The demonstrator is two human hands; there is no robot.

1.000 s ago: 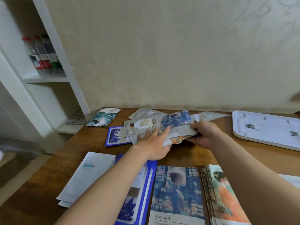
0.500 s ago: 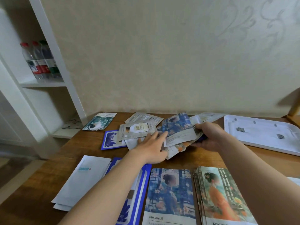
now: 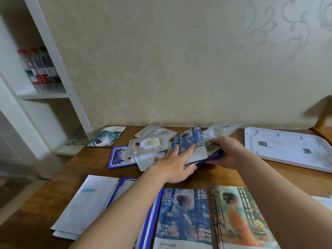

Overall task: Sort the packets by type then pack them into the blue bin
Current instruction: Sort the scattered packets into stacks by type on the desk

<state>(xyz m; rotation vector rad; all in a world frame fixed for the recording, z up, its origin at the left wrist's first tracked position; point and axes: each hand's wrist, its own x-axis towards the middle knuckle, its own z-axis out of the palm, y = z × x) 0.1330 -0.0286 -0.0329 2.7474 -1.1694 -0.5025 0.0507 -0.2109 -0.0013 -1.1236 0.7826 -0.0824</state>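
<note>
Head view. Unsorted packets (image 3: 154, 131) heaped at frame centre on the wooden table (image 3: 224, 177): flat foil sachets with rounded corners, long axes fanned in several directions.

Top blue-lady packet (image 3: 188, 144) tilted, long axis running up-right toward the wall.
- Right hand (image 3: 227, 151) gripping the bundle's right edge, thumb on top, fingers curled under.
- Left hand (image 3: 175, 164) flat, fingers straight, pressing on the blue-lady packet.

Sorted stacks along the bottom edge, long axes roughly toward the camera:
- White stack (image 3: 84, 203) at lower left, leaning right.
- Blue-bordered stack (image 3: 149, 221) mostly hidden under the left forearm.
- Blue-lady stack (image 3: 183, 218) and orange-lady stack (image 3: 240, 218), lower ends cut off by the frame.

Left of the heap:
- Teal packet (image 3: 106, 136) lying alone near the table's far left corner.
- Blue floral packet (image 3: 118, 156) partly under the grey bottle-print packet (image 3: 149, 145).
- Small print unreadable.

Glossy white plastic tray (image 3: 287, 146) at right, raised rim, clipped by the frame edge. Bottles (image 3: 38, 69) on the white shelf (image 3: 53, 94) at upper left, blurred.
</note>
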